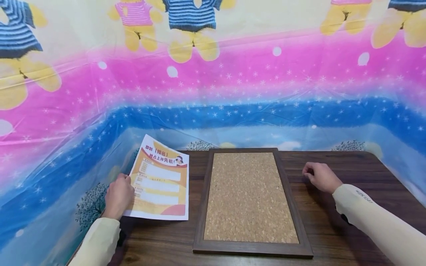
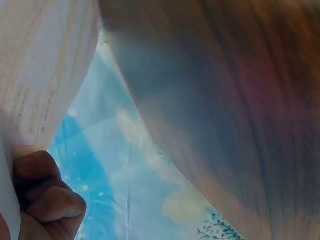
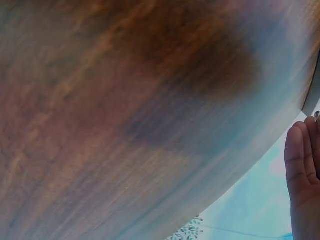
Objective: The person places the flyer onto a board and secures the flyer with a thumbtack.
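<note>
My left hand (image 1: 119, 195) grips a printed paper poster (image 1: 159, 184) by its left edge, with the fingers curled in at the margin. The poster is white with orange and yellow panels and red Chinese lettering, and it tilts up over the table's left side. In the left wrist view, curled fingers (image 2: 50, 197) press against the sheet (image 2: 45, 65). A framed cork board (image 1: 249, 199) lies flat between the hands. To its right, my right hand (image 1: 321, 177) is held over the table with fingers loosely bent; its fingers (image 3: 297, 155) show at the right wrist view's edge.
The dark wood-grain table (image 1: 352, 166) has a rounded far right corner. A cloth curtain (image 1: 253, 81) in pink and blue, printed with bears and snowflakes, hangs behind the table and along both sides. The board's brown frame (image 1: 253, 248) reaches close to the far edge.
</note>
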Tool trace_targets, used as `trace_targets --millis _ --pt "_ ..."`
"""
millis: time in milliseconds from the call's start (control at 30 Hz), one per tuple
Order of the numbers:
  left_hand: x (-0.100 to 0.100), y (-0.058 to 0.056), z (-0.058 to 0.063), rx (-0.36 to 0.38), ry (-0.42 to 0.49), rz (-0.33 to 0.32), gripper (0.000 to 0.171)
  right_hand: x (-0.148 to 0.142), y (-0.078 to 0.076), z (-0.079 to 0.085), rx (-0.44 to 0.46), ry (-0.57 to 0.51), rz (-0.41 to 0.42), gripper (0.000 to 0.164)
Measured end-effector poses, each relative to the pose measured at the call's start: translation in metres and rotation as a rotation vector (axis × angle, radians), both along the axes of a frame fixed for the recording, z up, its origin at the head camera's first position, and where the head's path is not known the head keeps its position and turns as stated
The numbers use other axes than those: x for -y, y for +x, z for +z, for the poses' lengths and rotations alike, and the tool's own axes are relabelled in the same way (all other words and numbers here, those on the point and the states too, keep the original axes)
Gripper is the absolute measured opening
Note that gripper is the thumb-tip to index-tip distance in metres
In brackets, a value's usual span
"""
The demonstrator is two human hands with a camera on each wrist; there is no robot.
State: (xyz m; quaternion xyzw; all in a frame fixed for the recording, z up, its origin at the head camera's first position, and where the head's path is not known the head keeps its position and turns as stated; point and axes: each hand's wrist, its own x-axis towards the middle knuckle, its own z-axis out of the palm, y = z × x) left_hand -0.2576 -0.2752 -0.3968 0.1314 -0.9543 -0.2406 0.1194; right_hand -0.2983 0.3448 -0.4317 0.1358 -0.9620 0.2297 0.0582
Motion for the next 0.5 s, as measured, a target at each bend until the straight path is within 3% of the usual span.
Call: trace_targets --millis 233,500 --pt "-0.006 0.005 0.009 0.023 0.076 0.0 0.034 0.002 -0.003 0.005 -0.014 -0.003 0.003 0.009" --pt "-0.018 0.012 0.025 -0.013 0.094 -0.011 0.037 0.006 -0.003 0.01 -0.067 0.003 0.03 0.011"
